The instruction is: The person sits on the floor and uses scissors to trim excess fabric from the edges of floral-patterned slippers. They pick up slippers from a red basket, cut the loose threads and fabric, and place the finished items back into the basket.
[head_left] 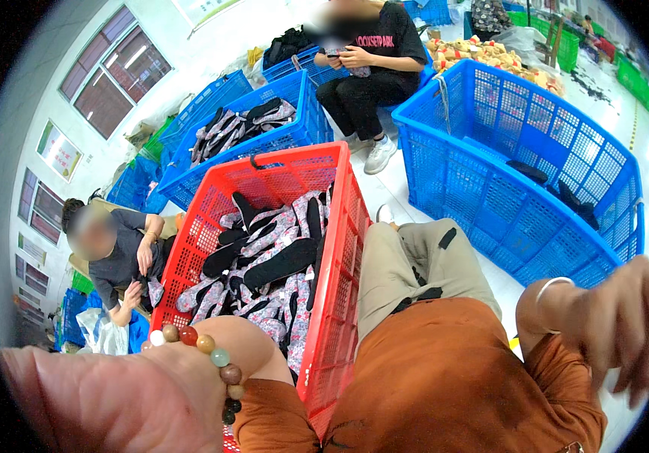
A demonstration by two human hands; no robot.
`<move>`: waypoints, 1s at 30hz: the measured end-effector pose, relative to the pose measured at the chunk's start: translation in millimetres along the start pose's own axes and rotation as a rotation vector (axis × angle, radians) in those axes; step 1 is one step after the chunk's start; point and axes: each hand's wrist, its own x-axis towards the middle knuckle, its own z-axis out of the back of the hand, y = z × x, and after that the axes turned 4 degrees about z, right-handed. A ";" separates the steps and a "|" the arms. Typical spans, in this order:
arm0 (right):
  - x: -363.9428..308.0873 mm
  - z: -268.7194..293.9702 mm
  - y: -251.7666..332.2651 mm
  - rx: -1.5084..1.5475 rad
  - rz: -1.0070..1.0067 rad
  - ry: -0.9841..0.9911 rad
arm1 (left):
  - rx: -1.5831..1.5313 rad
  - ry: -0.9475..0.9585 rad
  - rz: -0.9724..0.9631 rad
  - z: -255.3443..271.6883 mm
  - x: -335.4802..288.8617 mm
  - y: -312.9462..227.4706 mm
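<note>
My left hand [105, 400] is very close at the lower left, palm side showing, with a bead bracelet on the wrist. Its fingers run out of the picture, so their pose is hidden. On the right, my right hand [626, 325] is raised with a white bangle on the wrist. Its fingers hang loosely bent with gaps between the tips, and nothing shows in them. Between my arms and ahead stands a red mesh crate [345, 219], nearest to my left arm. It holds a heap of slipper-shaped fabric pieces [283, 264], floral grey-pink with black sides.
A large blue crate [453, 170] stands at the right with a few black pieces inside. Behind the red crate is another blue crate [317, 124] of floral pieces. One seated person [369, 68] holds something small; another [124, 257] sits at the left.
</note>
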 end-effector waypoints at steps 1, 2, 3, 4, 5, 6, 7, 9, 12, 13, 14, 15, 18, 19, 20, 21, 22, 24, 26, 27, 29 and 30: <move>-6.1 10.1 -6.1 -0.083 0.077 0.066 | -0.022 0.006 -0.009 -5.9 3.9 2.6; -7.6 15.4 -11.4 -0.119 0.094 0.141 | -0.021 0.001 -0.006 -5.9 3.1 3.8; -8.5 20.7 -16.6 -0.155 0.113 0.218 | -0.024 -0.001 -0.002 -5.7 0.9 4.8; -9.4 27.1 -22.3 -0.184 0.133 0.293 | -0.021 -0.006 0.002 -5.4 -0.9 5.6; -8.4 25.2 -33.1 -0.187 0.166 0.319 | -0.021 -0.010 0.006 -4.4 -0.9 6.4; -11.7 21.2 -32.1 -0.240 0.190 0.325 | -0.023 -0.014 0.011 -4.7 -2.5 7.1; -14.8 17.2 -31.4 -0.288 0.219 0.329 | -0.021 -0.006 0.012 -4.4 -0.9 6.6; -19.7 11.3 -32.6 -0.324 0.314 0.334 | -0.015 -0.002 0.015 -4.8 -0.1 5.8; -16.7 9.3 -25.7 -0.324 0.218 0.389 | -0.021 -0.001 0.019 -5.4 -2.9 7.9; -11.9 9.1 -18.5 -0.326 0.138 0.410 | -0.021 0.002 0.027 -5.9 -2.7 8.7; -8.0 12.2 -24.6 -0.348 0.251 0.455 | -0.017 0.005 0.030 -6.8 -2.2 9.1; -4.5 15.3 -31.1 -0.368 0.371 0.494 | -0.015 0.012 0.033 -7.2 -0.9 9.1; -10.8 13.2 -33.8 -0.427 0.418 0.445 | -0.002 0.007 0.048 -9.3 -5.0 9.7; -12.6 13.0 -28.8 -0.428 0.355 0.434 | 0.008 -0.008 0.044 -11.4 -9.0 8.6; -16.1 12.1 -25.0 -0.432 0.299 0.413 | 0.013 -0.016 0.046 -11.2 -10.6 7.1; -22.2 21.0 -24.3 -0.341 0.283 0.418 | 0.013 -0.018 0.051 -11.4 -12.1 7.2; -28.8 22.3 -24.5 -0.337 0.325 0.332 | 0.021 -0.015 0.056 -11.5 -12.8 5.0; -34.0 27.0 -22.5 -0.384 0.357 0.208 | 0.035 -0.018 0.062 -12.5 -14.5 3.8; -38.0 34.8 -24.5 -0.438 0.329 0.147 | 0.046 -0.028 0.080 -10.0 -18.8 3.7; -37.4 42.3 -25.6 -0.447 0.315 0.149 | 0.056 -0.036 0.084 -8.6 -20.7 7.1; -43.1 63.8 -41.7 -0.490 0.300 0.064 | 0.131 -0.017 0.151 -4.8 -16.6 12.1; -48.1 72.0 -48.5 -0.602 0.251 0.029 | 0.169 -0.015 0.184 -2.1 -20.4 14.3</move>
